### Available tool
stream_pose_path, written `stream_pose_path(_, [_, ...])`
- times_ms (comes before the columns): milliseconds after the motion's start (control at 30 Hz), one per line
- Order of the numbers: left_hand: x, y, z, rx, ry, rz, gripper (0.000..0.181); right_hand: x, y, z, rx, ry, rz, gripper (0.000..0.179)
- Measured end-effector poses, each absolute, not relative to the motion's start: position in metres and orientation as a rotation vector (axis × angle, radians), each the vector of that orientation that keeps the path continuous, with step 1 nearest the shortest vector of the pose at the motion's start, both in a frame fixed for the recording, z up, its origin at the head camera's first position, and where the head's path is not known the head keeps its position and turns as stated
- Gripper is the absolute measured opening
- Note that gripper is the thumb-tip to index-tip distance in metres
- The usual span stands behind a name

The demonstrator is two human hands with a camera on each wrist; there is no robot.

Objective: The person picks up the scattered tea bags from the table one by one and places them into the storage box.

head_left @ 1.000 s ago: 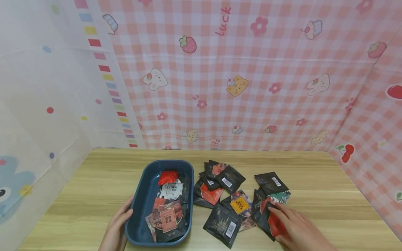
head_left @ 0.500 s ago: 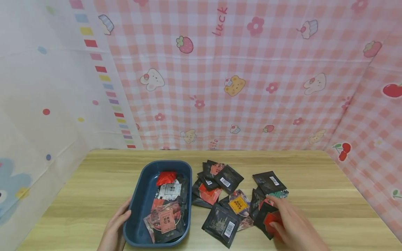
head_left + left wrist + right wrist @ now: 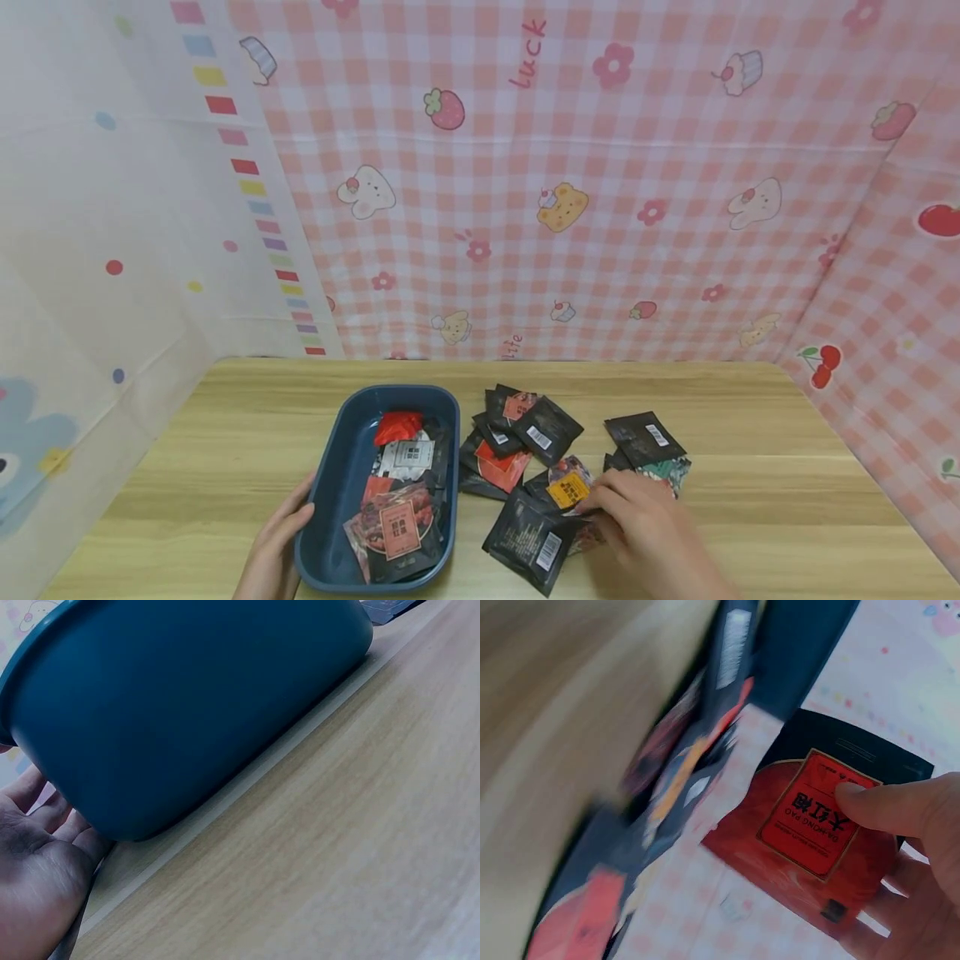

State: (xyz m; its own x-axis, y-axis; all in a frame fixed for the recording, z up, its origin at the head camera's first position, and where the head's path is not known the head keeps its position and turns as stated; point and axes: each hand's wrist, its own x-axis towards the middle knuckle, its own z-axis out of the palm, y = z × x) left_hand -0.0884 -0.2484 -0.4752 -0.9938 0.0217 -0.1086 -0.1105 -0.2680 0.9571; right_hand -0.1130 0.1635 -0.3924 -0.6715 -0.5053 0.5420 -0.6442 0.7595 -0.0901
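A red and black tea sachet [image 3: 810,817], printed "DA HONG PAO", is pinched between the thumb and fingers of my right hand [image 3: 637,525]. In the head view that hand hides most of it, above the loose sachets. A black sachet with a barcode [image 3: 528,537] lies just left of the hand, beside one with a yellow label [image 3: 567,490]. My left hand [image 3: 273,537] rests against the left side of a dark blue plastic bin [image 3: 322,533]. Its fingers lie along the outer wall [image 3: 187,712], the thumb at the rim. Several sachets lie inside, including a pink-labelled one [image 3: 401,529].
Several dark sachets [image 3: 547,429] overlap in a pile right of the bin. Farther right lie another black sachet [image 3: 645,437] and a green-patterned one [image 3: 667,471]. The wooden table [image 3: 787,467] ends at a pink checked cloth [image 3: 480,250] behind and at the sides.
My right hand has picked the red and black sachet off the right-hand group and carried it left over the middle sachets. The left hand stays at the bin.
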Motion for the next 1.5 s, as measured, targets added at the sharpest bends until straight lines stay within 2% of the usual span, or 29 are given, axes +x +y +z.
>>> stream_pose_path(233, [-0.087, -0.249, -0.475, -0.072, 1.838, 2.442, 0.046, -0.111, 0.125, -0.380, 0.966, -2.311, 0.545, 0.032])
stream_pose_path(433, [-0.087, -0.249, -0.475, -0.109, 1.830, 2.436, 0.042, -0.110, 0.090, -0.370, 1.101, -2.153, 0.644, 0.029])
stream_pose_path(600, [-0.085, -0.249, -0.471, -0.173, 1.865, 2.396, 0.061, -0.110, 0.060, -0.369, 1.184, -2.127, 0.608, 0.024])
stream_pose_path(733, [-0.086, -0.248, -0.470, -0.223, 1.890, 2.370, 0.065, -0.111, 0.039, -0.370, 1.243, -2.150, 0.519, 0.018])
stream_pose_path(833, [-0.087, -0.248, -0.471, -0.218, 1.893, 2.378, 0.061, -0.112, 0.026, -0.372, 1.304, -2.156, 0.463, 0.013])
stream_pose_path(1033, [-0.087, -0.248, -0.475, -0.119, 1.848, 2.442, 0.030, -0.111, 0.012, -0.384, 1.425, -2.176, 0.376, 0.015])
stream_pose_path(1267, [-0.086, -0.248, -0.475, 0.035, 1.796, 2.505, 0.034, -0.112, 0.010, -0.394, 1.556, -2.335, 0.295, 0.022])
stream_pose_path(1500, [-0.087, -0.248, -0.475, 0.035, 1.803, 2.497, 0.033, -0.112, 0.010, -0.395, 1.600, -2.419, 0.247, 0.027])
